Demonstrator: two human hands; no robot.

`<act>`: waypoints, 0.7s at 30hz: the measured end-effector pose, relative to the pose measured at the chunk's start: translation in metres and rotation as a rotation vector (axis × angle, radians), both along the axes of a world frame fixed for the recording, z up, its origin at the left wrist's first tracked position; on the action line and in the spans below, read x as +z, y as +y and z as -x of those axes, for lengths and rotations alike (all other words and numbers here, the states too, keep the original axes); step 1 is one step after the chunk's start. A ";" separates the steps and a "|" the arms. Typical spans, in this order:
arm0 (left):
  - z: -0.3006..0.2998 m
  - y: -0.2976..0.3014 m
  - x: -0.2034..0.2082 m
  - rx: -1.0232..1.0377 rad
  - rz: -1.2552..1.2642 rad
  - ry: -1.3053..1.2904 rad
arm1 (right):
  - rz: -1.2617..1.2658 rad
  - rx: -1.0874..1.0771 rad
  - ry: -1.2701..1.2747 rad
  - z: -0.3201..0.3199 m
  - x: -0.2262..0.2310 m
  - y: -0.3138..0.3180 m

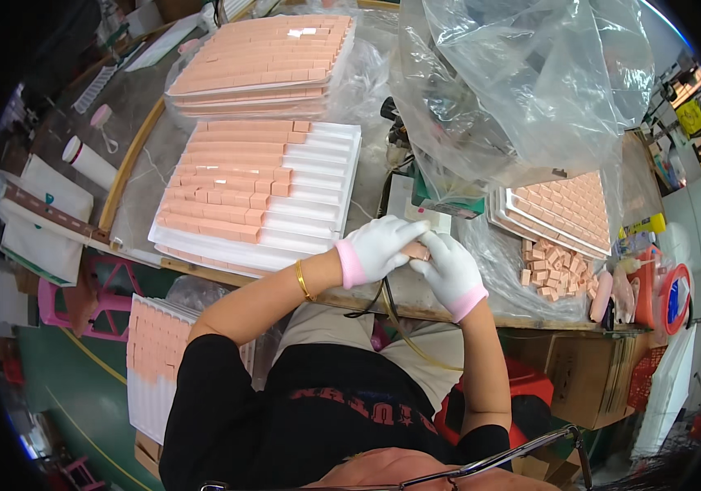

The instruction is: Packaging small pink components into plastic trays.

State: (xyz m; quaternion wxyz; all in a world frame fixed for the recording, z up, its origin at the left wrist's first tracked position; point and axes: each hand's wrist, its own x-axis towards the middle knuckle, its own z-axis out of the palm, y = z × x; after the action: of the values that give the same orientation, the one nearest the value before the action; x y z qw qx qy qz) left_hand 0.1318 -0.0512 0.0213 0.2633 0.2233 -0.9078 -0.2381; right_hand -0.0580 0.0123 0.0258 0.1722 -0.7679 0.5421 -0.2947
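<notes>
Both my hands wear white gloves with pink cuffs and meet over the table's near edge. Between them is a small peach-coloured block [417, 251], partly hidden by the fingers. My left hand [379, 249] closes on it from the left, and my right hand [452, 268] grips it from the right. To the left lies a white ridged tray [330, 176], its left part filled with rows of peach blocks [227, 176]. Loose peach blocks [553, 268] are heaped to the right of my hands, in front of stacked filled trays [563, 209].
Another stack of filled trays [264, 61] stands at the far left. Clear plastic sheeting [522, 90] hangs over a green-sided device [446, 199] beyond my hands. A red container [647, 282] sits at the right edge. Below left are a part-filled tray [152, 360] and a pink stool [105, 299].
</notes>
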 end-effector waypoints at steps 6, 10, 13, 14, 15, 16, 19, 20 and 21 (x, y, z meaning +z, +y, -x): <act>-0.009 -0.002 0.007 0.016 -0.551 0.277 | -0.101 -0.032 -0.438 -0.003 -0.020 -0.008; -0.027 -0.026 -0.016 0.080 -0.738 0.163 | 0.024 -0.236 -0.485 -0.008 -0.036 -0.025; -0.068 -0.087 -0.007 0.448 -0.134 -0.027 | 0.267 -0.375 -0.209 0.016 -0.048 -0.054; -0.084 -0.119 -0.009 0.450 0.175 -0.005 | 0.271 -0.322 -0.259 0.023 -0.054 -0.064; -0.097 -0.145 -0.008 0.533 0.244 -0.185 | 0.275 -0.265 -0.312 0.026 -0.062 -0.069; -0.106 -0.164 -0.007 0.605 0.316 -0.358 | 0.278 -0.283 -0.303 0.028 -0.068 -0.071; -0.119 -0.193 -0.013 0.633 0.311 -0.670 | 0.271 -0.334 -0.173 0.023 -0.077 -0.073; -0.122 -0.196 -0.016 0.630 0.286 -0.788 | 0.232 -0.335 -0.124 0.021 -0.077 -0.071; -0.131 -0.198 -0.019 0.631 0.298 -0.783 | 0.270 -0.387 -0.083 0.016 -0.075 -0.065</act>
State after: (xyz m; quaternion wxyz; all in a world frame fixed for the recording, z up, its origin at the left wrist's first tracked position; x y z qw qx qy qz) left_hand 0.2627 -0.2497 0.0024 -0.0081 0.5182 -0.8509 0.0861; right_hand -0.0743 -0.0522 -0.0488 0.0304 -0.6531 0.6272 -0.4233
